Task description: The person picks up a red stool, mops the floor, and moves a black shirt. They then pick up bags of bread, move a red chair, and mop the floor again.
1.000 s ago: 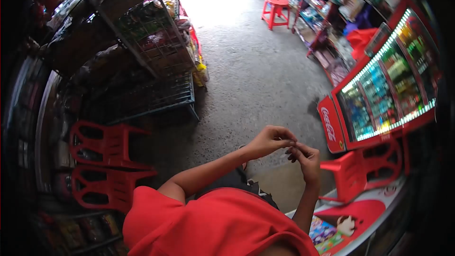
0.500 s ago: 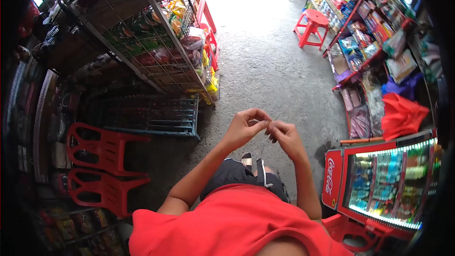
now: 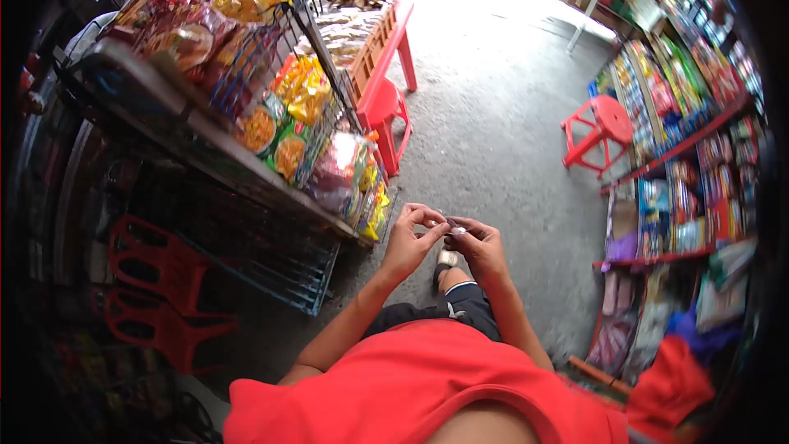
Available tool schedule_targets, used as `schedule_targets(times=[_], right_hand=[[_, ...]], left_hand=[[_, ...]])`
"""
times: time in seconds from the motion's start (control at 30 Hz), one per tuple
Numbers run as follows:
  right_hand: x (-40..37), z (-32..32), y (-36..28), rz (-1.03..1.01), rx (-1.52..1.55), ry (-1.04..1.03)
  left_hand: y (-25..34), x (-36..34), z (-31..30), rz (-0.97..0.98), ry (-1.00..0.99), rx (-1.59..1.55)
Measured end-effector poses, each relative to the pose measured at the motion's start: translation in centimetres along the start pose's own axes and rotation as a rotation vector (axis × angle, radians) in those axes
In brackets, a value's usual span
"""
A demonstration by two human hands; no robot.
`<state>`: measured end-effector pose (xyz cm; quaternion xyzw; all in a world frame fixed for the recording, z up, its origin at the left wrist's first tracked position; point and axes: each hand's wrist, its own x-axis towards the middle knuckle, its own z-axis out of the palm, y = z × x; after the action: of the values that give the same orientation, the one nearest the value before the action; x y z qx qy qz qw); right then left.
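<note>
The left hand point(image 3: 408, 240) and the right hand point(image 3: 481, 245) meet above the grey floor point(image 3: 493, 115), beside the snack shelf point(image 3: 193, 138); each grip is pinched on a small pale thing point(image 3: 454, 230), too tiny to name; small, slow finger moves look best, I think.

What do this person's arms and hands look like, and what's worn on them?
Both arms are bare below the short sleeves of a red shirt. The left hand and right hand are ungloved; no watch or bracelet shows on either wrist. Rings are too small to tell.
</note>
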<state>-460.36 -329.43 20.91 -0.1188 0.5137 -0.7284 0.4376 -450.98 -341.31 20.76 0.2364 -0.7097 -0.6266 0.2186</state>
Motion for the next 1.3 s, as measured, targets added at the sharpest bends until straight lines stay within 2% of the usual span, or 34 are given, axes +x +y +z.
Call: schedule_targets(times=[0.07, 0.13, 0.2, 0.23, 0.37, 0.47, 0.57, 0.63, 0.7, 0.73, 0.8, 0.87, 0.93, 0.97, 1.0, 1.07, 1.13, 1.2, 1.23, 1.27, 1.3], right_hand=[[5.6, -0.8, -2.9, 0.02, -0.055, -0.11], [10.6, -0.5, -6.9, 0.035, -0.056, -0.219], [15.9, -0.3, -9.6, 0.128, -0.049, -0.3], [18.4, 0.1, -10.4, 0.142, -0.056, -0.342], [28.1, 1.2, -11.8, 0.164, -0.075, -0.451], [35.0, 2.0, -12.7, 0.148, -0.095, -0.404], [42.1, 3.2, -13.7, 0.261, 0.018, -0.358], [46.4, 4.3, -15.4, 0.285, -0.001, -0.429], [51.3, 5.9, -16.6, 0.244, -0.085, -0.509], [53.8, 6.4, -16.9, 0.267, -0.092, -0.524], [59.5, 7.6, -17.1, 0.178, -0.336, -0.599], [64.5, 9.4, -17.0, 0.206, -0.341, -0.632], [69.3, 11.4, -16.5, 0.288, -0.365, -0.706], [71.7, 12.2, -15.6, 0.337, -0.377, -0.712], [74.0, 13.2, -15.0, 0.355, -0.426, -0.796], [78.1, 15.7, -13.9, 0.462, -0.426, -0.972], [81.5, 18.6, -14.4, 0.546, -0.447, -1.065], [86.2, 21.5, -15.2, 0.429, -0.653, -1.372], [88.4, 23.1, -15.6, 0.408, -0.751, -1.417], [90.4, 25.2, -16.0, 0.059, -0.831, -1.411], [92.3, 27.2, -16.1, -0.29, -0.886, -1.385]], left_hand=[[1.4, 5.3, -0.4, -0.089, -0.039, -0.128], [2.5, 10.3, -0.7, -0.012, -0.063, -0.241], [4.1, 14.6, -1.3, 0.005, 0.04, -0.141], [3.5, 16.9, -1.9, 0.09, 0.102, -0.115], [2.7, 25.4, -3.7, 0.015, 0.368, -0.05], [0.3, 32.4, -5.0, -0.027, 0.452, -0.058], [0.2, 39.5, -7.3, 0.133, 0.45, 0.187], [0.5, 43.5, -9.0, 0.151, 0.48, 0.264], [0.0, 47.4, -10.5, 0.198, 0.417, 0.272], [0.2, 48.9, -10.8, 0.181, 0.44, 0.271], [0.8, 52.0, -11.9, 0.139, 0.52, 0.258], [0.1, 54.7, -13.2, 0.142, 0.565, 0.335], [-1.1, 57.3, -14.7, 0.163, 0.7, 0.444], [-1.4, 58.6, -15.7, 0.096, 0.752, 0.398], [-1.3, 59.9, -16.2, 0.007, 0.83, 0.223], [-2.4, 62.5, -18.5, -0.032, 0.949, 0.464], [-3.7, 65.3, -20.2, -0.06, 1.13, 0.282], [-4.1, 67.2, -21.6, -0.089, 1.311, 0.112], [-3.5, 68.1, -22.0, -0.142, 1.403, -0.006], [-3.9, 68.6, -22.5, -0.04, 1.467, -0.024], [-4.1, 68.6, -22.8, -0.065, 1.505, -0.007]])
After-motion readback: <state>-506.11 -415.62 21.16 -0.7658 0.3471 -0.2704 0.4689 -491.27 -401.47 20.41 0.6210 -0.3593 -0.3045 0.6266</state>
